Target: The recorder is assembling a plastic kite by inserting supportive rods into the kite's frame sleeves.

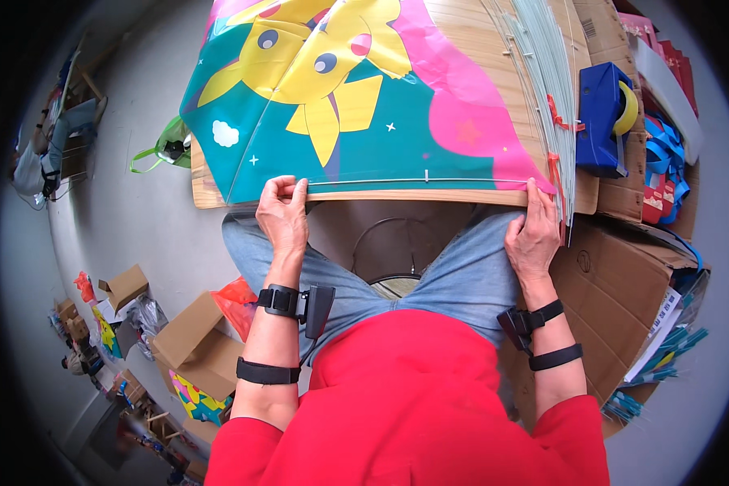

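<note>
A large printed plastic sheet (413,121), teal and pink with a yellow cartoon figure, lies over a wooden table (470,49). Along its near edge runs a thin pale rod (364,182) with a small white fitting near its middle. My left hand (283,219) has thumb and fingers closed on the rod toward its left part. At the sheet's near right corner, my right hand (535,239) presses its fingertips together on the rod's other end. Beside that hand lies a bundle of thin pale rods (547,73), bound with red ties (553,113).
A blue tape dispenser (598,121) with yellow tape stands on cardboard right of the rods. A large cardboard box (599,300) sits beside my right leg. Open cardboard boxes (194,340) stand at lower left. A green bag (170,146) hangs by the table's left side.
</note>
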`<action>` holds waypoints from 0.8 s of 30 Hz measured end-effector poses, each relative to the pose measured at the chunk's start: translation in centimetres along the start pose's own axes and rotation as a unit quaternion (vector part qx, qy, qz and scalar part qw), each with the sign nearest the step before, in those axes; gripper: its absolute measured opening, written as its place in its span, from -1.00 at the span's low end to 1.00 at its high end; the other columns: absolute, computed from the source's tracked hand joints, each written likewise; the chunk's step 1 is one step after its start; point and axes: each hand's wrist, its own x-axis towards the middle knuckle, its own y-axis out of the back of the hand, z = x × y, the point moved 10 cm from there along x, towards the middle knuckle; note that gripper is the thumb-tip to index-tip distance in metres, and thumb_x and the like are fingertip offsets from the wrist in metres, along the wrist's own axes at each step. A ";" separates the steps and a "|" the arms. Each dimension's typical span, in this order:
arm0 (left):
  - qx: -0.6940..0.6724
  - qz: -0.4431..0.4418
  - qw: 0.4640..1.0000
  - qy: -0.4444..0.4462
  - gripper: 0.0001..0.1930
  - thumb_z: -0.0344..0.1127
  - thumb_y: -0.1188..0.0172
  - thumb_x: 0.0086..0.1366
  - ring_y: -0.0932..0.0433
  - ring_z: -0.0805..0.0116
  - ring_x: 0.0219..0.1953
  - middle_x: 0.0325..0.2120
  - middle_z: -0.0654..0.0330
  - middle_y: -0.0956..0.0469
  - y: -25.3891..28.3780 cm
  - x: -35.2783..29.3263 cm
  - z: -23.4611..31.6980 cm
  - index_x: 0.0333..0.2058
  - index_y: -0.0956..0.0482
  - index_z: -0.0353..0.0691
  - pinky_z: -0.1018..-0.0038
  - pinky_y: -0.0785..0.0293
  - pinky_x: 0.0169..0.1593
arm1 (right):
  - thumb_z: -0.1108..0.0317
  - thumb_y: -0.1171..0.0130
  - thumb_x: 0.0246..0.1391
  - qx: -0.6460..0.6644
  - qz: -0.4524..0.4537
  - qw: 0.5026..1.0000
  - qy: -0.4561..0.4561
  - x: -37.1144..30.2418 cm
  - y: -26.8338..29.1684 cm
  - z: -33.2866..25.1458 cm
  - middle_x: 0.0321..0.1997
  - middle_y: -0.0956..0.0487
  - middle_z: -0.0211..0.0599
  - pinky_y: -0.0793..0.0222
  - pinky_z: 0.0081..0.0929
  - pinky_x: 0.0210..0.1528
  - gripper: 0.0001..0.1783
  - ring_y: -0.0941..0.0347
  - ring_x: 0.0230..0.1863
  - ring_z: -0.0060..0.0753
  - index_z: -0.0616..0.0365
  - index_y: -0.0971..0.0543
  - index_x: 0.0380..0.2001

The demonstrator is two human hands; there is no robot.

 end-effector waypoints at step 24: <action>0.366 -0.094 0.846 -0.375 -0.33 -0.14 -0.31 0.22 -0.19 0.24 0.36 0.32 0.36 -0.28 0.0 -5.4 5.2 0.30 -0.34 0.00 0.09 0.01 0.42 | 0.64 -0.04 -0.12 0.029 -0.012 0.999 -0.021 -0.2 -0.3 0.5 0.08 -0.49 0.04 -0.33 -0.13 0.22 -0.23 -0.42 0.13 0.06 0.21 -0.36 0.30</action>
